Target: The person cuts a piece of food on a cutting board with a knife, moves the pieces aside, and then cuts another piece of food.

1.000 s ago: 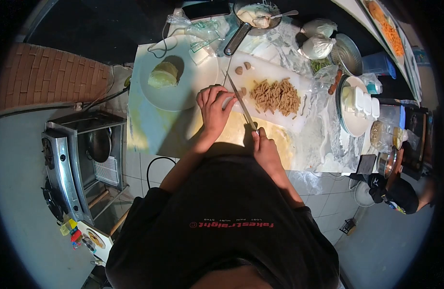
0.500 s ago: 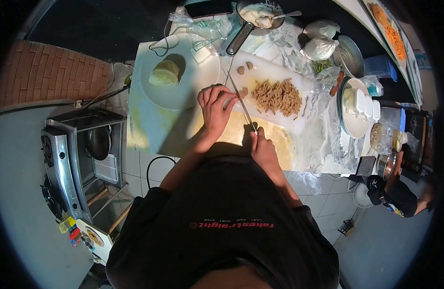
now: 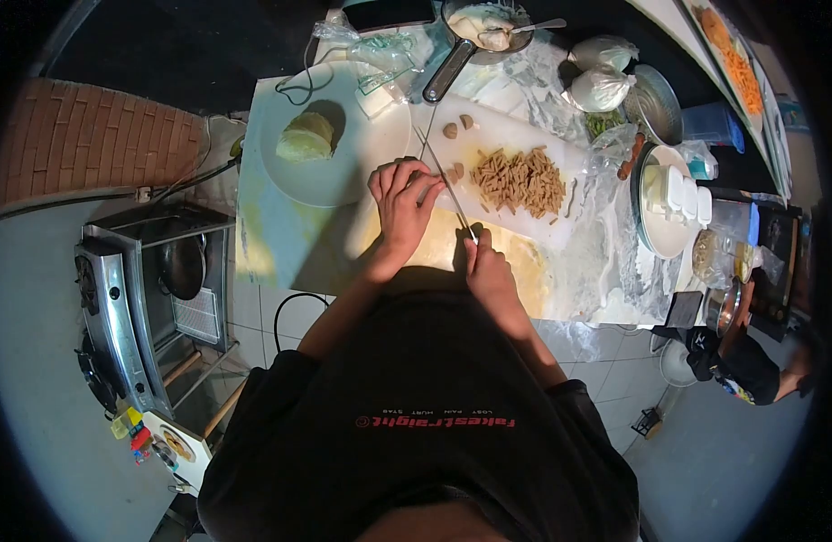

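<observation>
My right hand (image 3: 491, 271) grips a kitchen knife (image 3: 450, 188) by its handle, the blade slanting up and left over the edge of a white cutting board (image 3: 556, 230). Beside the blade, my left hand (image 3: 403, 206) has its fingers bent and pinched together. Whatever they hold is hidden. On the board lies a heap of brown cut strips (image 3: 520, 183). Small brown rounded pieces (image 3: 450, 131) sit near the board's upper left, and others lie just right of the blade. Left of my hands, a piece of cabbage (image 3: 306, 140) rests on a large pale plate (image 3: 285, 181).
A pan (image 3: 452, 70) with white batter and a spoon stands at the back. White filled bags (image 3: 601, 88), a metal bowl (image 3: 655, 104) and a plate with white containers (image 3: 655, 230) line the right. A stove (image 3: 118, 298) is at left; another person (image 3: 736, 366) is at far right.
My right hand and the knife handle have shifted slightly up and left. The left hand stays almost in place. The whole view has tilted a little.
</observation>
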`<state>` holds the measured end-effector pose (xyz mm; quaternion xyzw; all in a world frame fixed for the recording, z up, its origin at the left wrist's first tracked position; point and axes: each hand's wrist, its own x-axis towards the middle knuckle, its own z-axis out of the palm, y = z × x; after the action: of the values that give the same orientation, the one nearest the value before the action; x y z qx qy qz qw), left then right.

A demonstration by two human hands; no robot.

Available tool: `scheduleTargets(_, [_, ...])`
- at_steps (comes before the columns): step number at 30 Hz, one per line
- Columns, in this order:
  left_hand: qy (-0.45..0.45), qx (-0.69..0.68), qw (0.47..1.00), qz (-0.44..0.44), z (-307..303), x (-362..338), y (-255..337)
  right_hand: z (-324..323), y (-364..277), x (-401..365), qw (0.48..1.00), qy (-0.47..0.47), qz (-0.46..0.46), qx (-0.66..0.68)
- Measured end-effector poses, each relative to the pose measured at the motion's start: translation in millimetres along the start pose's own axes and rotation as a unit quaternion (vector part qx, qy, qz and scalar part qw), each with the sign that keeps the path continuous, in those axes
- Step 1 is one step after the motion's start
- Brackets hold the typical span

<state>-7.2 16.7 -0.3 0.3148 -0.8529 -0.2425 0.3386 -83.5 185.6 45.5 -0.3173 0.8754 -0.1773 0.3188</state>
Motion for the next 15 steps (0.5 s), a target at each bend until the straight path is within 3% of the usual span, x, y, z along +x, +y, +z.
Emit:
scheduleTargets(3, [0.001,-0.001,1.0,-0.011,1.0,-0.3,1.1,-8.5,-5.0,3.4,1.0,-0.011,0.023,-0.005])
scheduleTargets(8, [0.007,0.003,1.0,-0.007,1.1,-0.2,0.2,-18.9,16.1,7.8,0.992,-0.031,-0.025,0.118])
scheduleTargets(15, [0.005,0.008,1.0,-0.001,0.9,-0.4,0.5,-19.0,14.0,-12.4,0.997,-0.005,0.001,0.077])
